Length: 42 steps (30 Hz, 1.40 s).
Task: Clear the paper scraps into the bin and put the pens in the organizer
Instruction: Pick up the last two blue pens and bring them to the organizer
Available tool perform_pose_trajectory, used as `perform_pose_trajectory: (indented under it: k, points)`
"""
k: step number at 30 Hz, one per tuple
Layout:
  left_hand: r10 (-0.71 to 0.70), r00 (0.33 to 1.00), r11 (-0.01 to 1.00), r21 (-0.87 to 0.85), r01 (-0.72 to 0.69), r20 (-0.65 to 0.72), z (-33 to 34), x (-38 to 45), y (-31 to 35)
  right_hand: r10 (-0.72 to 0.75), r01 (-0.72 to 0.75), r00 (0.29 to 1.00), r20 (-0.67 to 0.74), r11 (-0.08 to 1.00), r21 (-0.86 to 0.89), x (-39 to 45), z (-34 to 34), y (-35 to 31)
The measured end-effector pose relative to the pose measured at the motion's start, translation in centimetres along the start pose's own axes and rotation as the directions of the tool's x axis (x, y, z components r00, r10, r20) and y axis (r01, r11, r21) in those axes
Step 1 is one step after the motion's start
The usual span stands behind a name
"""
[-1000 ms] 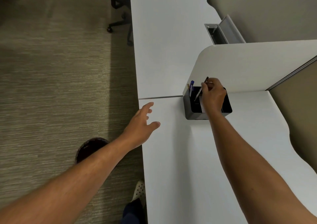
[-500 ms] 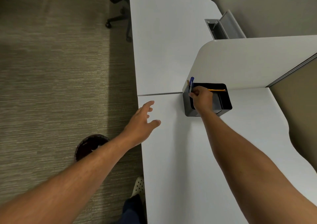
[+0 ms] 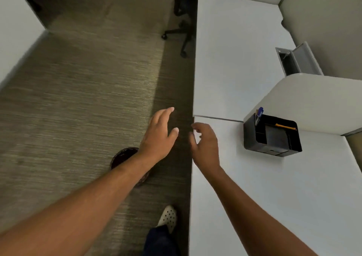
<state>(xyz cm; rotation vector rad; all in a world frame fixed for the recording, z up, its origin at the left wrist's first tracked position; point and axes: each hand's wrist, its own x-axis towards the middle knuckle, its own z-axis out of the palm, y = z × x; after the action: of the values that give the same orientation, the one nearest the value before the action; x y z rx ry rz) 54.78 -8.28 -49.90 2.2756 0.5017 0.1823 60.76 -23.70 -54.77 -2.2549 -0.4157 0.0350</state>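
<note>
- Black plastic organizer stood on the white desk against the partition; we take it as our landmark.
- A blue pen stood upright in its far-left corner, and an orange pen lay across its far rim, inside the box.
- Half a second earlier our right hand was at the organizer's left compartment; now it had drawn back well left of it, at the desk's edge, fingers loosely curled and holding nothing.
- Our left hand had drifted off the desk and hung over the carpet, further left of the organizer, fingers spread and empty.
- The bin sat on the floor, far left of the organizer and nearer us, partly hidden by our left forearm.
- We saw no scraps or loose pens on the desk, so we judged the job finished or nearly so.
</note>
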Motion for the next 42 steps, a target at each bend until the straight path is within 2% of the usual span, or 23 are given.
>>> perform_pose_trajectory:
  k: [3,7,12,19,23,26,32,38,42]
  points:
    - [-0.012,0.990,0.998,0.061,0.020,-0.137,-5.0,-2.0,-5.3,-0.216,0.228,0.959,0.183,0.972,-0.052,-0.8,4.6,-5.9]
    - [-0.061,0.953,0.989,0.109,0.097,-0.298,-11.4,-6.3,-12.1,-0.431,0.479,0.850,0.303,0.872,-0.103,-2.1,10.9,-14.1]
    - [-0.161,0.886,0.952,0.170,0.256,-0.434,-19.6,-13.8,-21.2,-0.556,0.680,0.686,0.469,0.719,-0.144,-6.7,19.8,-23.5]
    - [-0.343,0.752,0.845,0.165,0.509,-0.563,-30.1,-27.2,-32.4,-0.602,0.800,0.512,0.613,0.595,-0.084,-18.1,31.5,-33.4]
    - [-0.413,0.681,0.789,0.136,0.599,-0.604,-32.9,-34.0,-36.6,-0.616,0.840,0.428,0.661,0.541,-0.041,-23.8,36.0,-36.5]
    - [-0.469,0.633,0.753,0.097,0.651,-0.616,-33.3,-37.2,-38.8,-0.612,0.861,0.371,0.698,0.508,-0.013,-26.4,38.1,-37.5]
    - [-0.474,0.635,0.722,0.144,0.677,-0.610,-32.4,-38.7,-41.4,-0.614,0.896,0.282,0.737,0.443,0.027,-27.3,40.9,-37.8]
    - [-0.524,0.604,0.663,0.158,0.732,-0.601,-30.4,-38.8,-44.1,-0.607,0.917,0.208,0.767,0.395,0.064,-26.3,44.3,-36.7]
    - [-0.581,0.558,0.631,0.105,0.769,-0.593,-27.7,-39.8,-47.0,-0.571,0.918,0.144,0.808,0.382,0.106,-27.2,47.5,-33.9]
